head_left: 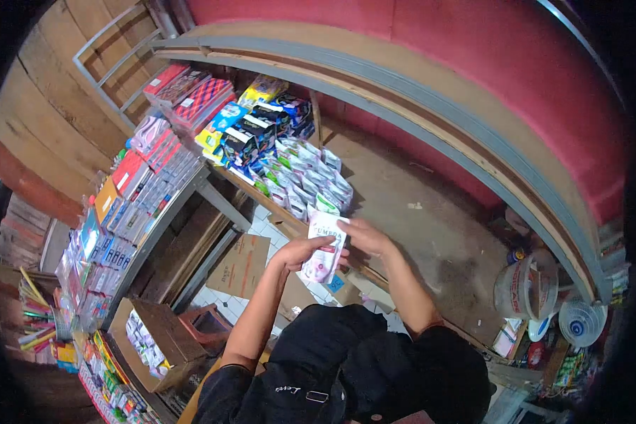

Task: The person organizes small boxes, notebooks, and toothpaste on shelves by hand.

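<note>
A white pouch with pink print and dark lettering [323, 263] is held upright in front of my chest, its printed face toward me. My left hand [297, 253] grips its left edge, the thumb lying across the front. On the upper right side, my right hand [366, 238] pinches the same pouch; some of its fingers are hidden behind it. Just beyond the hands, rows of similar white pouches [311, 173] stand packed together on a wooden shelf. Black and blue packs [251, 134] are stacked behind them.
Notebooks and boxed goods [145, 177] line the shelf on the left. An open cardboard box [169, 346] with small packets sits at lower left; a flattened carton [242, 267] lies on the tiled floor. A clear plastic tub [523, 286] and a fan [583, 323] are at right.
</note>
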A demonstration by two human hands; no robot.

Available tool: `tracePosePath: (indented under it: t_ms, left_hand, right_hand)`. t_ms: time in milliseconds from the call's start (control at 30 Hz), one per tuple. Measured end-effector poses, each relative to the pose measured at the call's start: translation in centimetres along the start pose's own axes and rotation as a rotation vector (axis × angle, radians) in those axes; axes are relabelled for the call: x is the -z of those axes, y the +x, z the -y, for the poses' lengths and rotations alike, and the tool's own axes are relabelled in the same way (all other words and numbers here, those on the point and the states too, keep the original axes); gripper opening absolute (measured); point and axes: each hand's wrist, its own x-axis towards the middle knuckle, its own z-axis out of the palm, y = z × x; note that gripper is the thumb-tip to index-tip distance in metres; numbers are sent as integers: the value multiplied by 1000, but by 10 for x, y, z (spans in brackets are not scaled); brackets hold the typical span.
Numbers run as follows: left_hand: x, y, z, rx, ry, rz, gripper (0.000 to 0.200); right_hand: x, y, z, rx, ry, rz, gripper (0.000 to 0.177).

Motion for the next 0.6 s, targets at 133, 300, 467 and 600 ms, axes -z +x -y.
tracePosePath:
  t_ms: [133, 300, 467, 600]
  left_hand:
    - [-8, 18, -7, -25, 24, 95, 40]
    - [16, 34, 12, -180, 271, 36, 39]
    - [2, 47, 17, -186, 250, -23, 40]
    - [-8, 41, 25, -185, 362, -175, 45]
  right_hand:
    - [2, -4, 5, 182, -122, -207, 33]
    - [21, -19, 13, 206, -97, -303, 37]
    - [29, -42, 5, 125, -184, -181, 35]
    - [48, -46, 8, 134, -110, -321, 33]
